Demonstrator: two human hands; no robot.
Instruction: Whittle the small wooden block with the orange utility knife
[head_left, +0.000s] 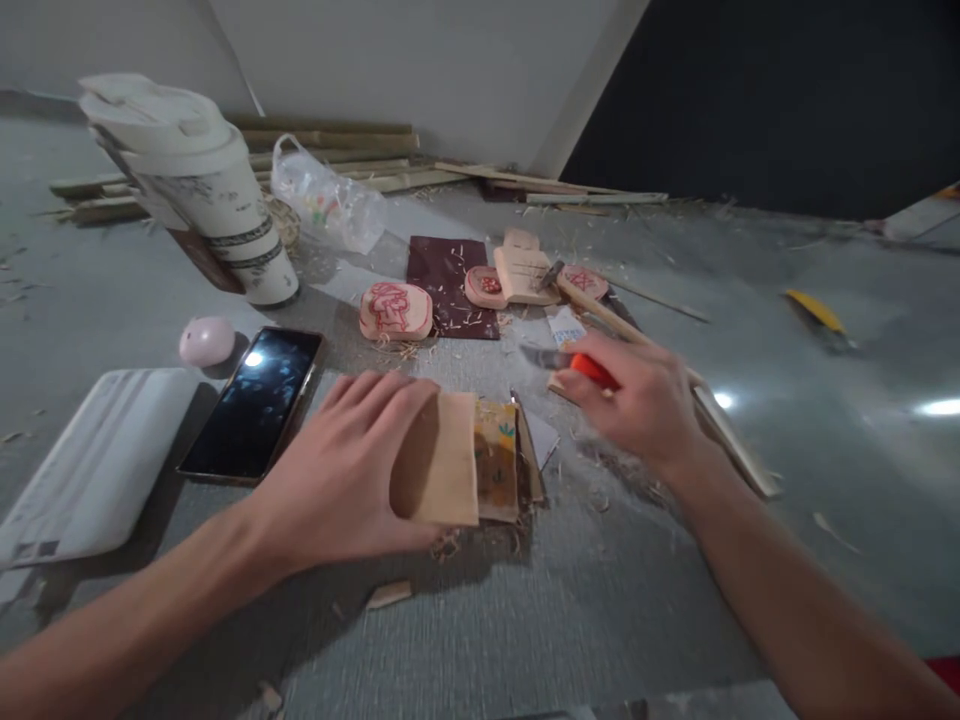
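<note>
My left hand (pixel 352 460) is curled around a flat, tan rectangular piece (pixel 450 460) that looks like wood, thumb at its near edge and fingers at its far edge. A brown card with green leaf patterns (pixel 496 465) shows from beneath its right side. My right hand (pixel 637 400) grips a knife (pixel 592 370) by its red-orange handle. The grey blade points left, above the table and apart from the tan piece. Beyond my hands lie a carved wooden oval with red lines (pixel 396 311), a second oval (pixel 486 286) and a notched wooden block (pixel 521 270).
At left stand a tall patterned cup (pixel 217 190), a phone (pixel 255 405), a white box-like device (pixel 94 460) and a pink rounded object (pixel 207 341). Bamboo strips (pixel 330 140) and a clear plastic cup (pixel 326 200) lie behind. A yellow cutter (pixel 817 312) rests at right. Shavings litter the table.
</note>
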